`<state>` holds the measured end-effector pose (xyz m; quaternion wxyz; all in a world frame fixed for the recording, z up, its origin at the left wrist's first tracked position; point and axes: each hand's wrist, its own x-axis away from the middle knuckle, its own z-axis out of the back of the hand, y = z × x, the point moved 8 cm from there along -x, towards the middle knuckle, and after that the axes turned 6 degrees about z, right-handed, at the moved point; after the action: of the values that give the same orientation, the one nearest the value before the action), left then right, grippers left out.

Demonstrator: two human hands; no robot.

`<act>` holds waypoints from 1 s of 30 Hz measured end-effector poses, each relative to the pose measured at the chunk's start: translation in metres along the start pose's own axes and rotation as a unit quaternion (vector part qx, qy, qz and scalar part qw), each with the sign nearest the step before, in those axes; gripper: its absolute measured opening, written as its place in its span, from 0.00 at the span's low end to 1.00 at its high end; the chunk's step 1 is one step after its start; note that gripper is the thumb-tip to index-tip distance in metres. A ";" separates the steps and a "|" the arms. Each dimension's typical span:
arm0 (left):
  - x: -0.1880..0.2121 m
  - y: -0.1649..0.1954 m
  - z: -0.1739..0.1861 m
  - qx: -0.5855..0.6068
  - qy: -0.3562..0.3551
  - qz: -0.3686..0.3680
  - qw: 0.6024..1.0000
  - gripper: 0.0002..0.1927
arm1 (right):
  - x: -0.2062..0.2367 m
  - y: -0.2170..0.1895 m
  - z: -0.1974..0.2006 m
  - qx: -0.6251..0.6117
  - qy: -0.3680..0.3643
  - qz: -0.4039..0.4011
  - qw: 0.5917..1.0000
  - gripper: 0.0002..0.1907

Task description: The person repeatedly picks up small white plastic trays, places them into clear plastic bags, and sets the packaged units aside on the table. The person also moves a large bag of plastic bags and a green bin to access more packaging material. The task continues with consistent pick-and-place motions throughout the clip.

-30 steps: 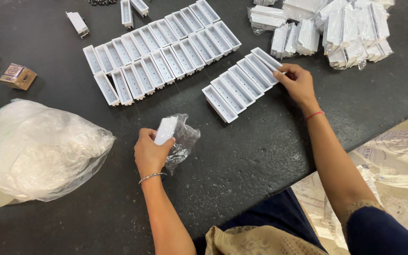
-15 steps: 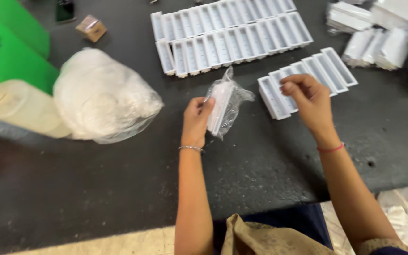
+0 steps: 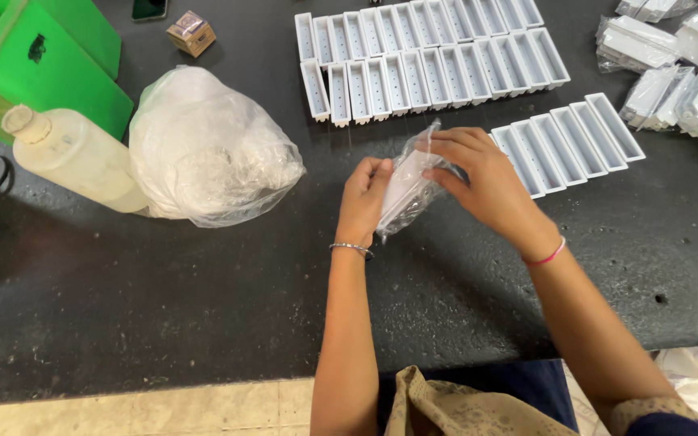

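Bare dark tabletop (image 3: 203,299) lies before both hands. Left hand (image 3: 363,200) and right hand (image 3: 478,179) fingers (image 3: 446,145) pinch a small clear plastic bag with white piece (image 3: 407,187), near white rectangular trays (image 3: 567,141).

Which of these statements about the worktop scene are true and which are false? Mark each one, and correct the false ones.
1. Both hands hold a clear plastic bag with a white piece inside. True.
2. The left hand rests on the green bin. False: it grips the bag.
3. White trays lie in rows on the dark table. True.
4. The pale bottle stands upright. False: it lies on its side.
5. The right hand wears a glove. False: it is bare.
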<state>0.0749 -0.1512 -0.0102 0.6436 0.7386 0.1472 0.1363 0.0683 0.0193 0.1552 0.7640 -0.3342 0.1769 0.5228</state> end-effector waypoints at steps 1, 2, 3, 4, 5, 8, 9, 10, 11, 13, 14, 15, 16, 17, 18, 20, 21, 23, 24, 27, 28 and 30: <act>0.001 0.003 0.000 -0.010 0.002 -0.004 1.000 0.15 | -0.001 0.002 -0.005 -0.001 -0.029 -0.010 1.000 0.21; 0.002 0.006 0.000 -0.019 0.004 -0.008 1.000 0.14 | -0.001 0.005 -0.007 -0.002 -0.058 -0.019 0.998 0.22; 0.004 0.008 -0.001 -0.019 0.003 -0.014 1.000 0.14 | 0.000 0.008 -0.011 -0.002 -0.088 -0.028 0.996 0.23; 0.005 0.011 -0.001 -0.019 0.000 -0.020 1.000 0.14 | 0.000 0.007 -0.013 -0.008 -0.099 -0.020 0.995 0.24; 0.007 0.014 -0.003 -0.020 -0.004 -0.027 0.999 0.14 | 0.002 0.007 -0.016 -0.013 -0.108 -0.013 0.994 0.26; 0.013 0.021 -0.009 -0.097 0.021 -0.053 0.994 0.14 | 0.008 0.006 -0.022 -0.015 -0.137 0.001 0.991 0.27; 0.015 0.020 -0.012 -0.105 0.023 -0.049 0.993 0.15 | 0.011 0.006 -0.025 -0.014 -0.146 0.004 0.989 0.28; 0.015 0.020 -0.015 -0.114 0.025 -0.046 0.992 0.15 | 0.015 0.010 -0.025 -0.024 -0.151 -0.018 0.988 0.28; 0.016 0.020 -0.016 -0.123 0.028 -0.042 0.991 0.15 | 0.019 0.012 -0.026 -0.034 -0.156 -0.041 0.986 0.28; 0.017 0.030 -0.010 -0.143 0.060 -0.094 0.983 0.16 | 0.028 0.017 -0.026 -0.037 -0.148 -0.078 0.985 0.27; 0.018 0.035 -0.006 -0.153 0.075 -0.122 0.978 0.16 | 0.031 0.019 -0.024 -0.027 -0.135 -0.091 0.986 0.26; 0.017 0.034 0.004 -0.142 0.108 -0.095 0.979 0.16 | 0.035 0.022 -0.021 -0.017 -0.122 -0.104 0.987 0.25; 0.016 0.033 0.018 -0.131 0.140 -0.068 0.979 0.16 | 0.039 0.026 -0.017 -0.022 -0.098 -0.124 0.987 0.25; 0.016 0.032 0.032 -0.118 0.172 -0.040 0.977 0.16 | 0.044 0.030 -0.012 -0.027 -0.075 -0.144 0.986 0.25; 0.017 0.035 0.048 -0.096 0.201 -0.041 0.974 0.15 | 0.048 0.035 -0.008 -0.032 -0.052 -0.164 0.985 0.25; 0.022 0.043 0.071 -0.084 0.255 -0.053 0.962 0.12 | 0.063 0.057 -0.010 -0.105 -0.027 -0.281 0.954 0.24; 0.025 0.048 0.080 -0.095 0.280 -0.067 0.953 0.09 | 0.071 0.067 -0.013 -0.140 -0.012 -0.337 0.931 0.24; 0.031 0.059 0.084 -0.126 0.307 -0.120 0.936 0.05 | 0.078 0.075 -0.032 -0.343 0.030 -0.374 0.861 0.24; 0.035 0.066 0.082 -0.145 0.309 -0.158 0.927 0.04 | 0.082 0.078 -0.040 -0.439 0.051 -0.386 0.810 0.25; 0.035 0.066 0.074 -0.184 0.307 -0.149 0.922 0.04 | 0.097 0.084 -0.057 -0.497 0.066 -0.418 0.757 0.27; 0.034 0.062 0.073 -0.195 0.306 -0.125 0.924 0.04 | 0.100 0.086 -0.060 -0.510 0.068 -0.418 0.749 0.26; 0.036 0.069 0.067 -0.234 0.299 -0.162 0.911 0.05 | 0.104 0.090 -0.067 -0.536 0.071 -0.417 0.731 0.25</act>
<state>0.1370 -0.2071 0.0497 0.7370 0.4581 0.4139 0.2750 0.0322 0.0642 0.0137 0.5846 -0.7645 -0.2357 0.1345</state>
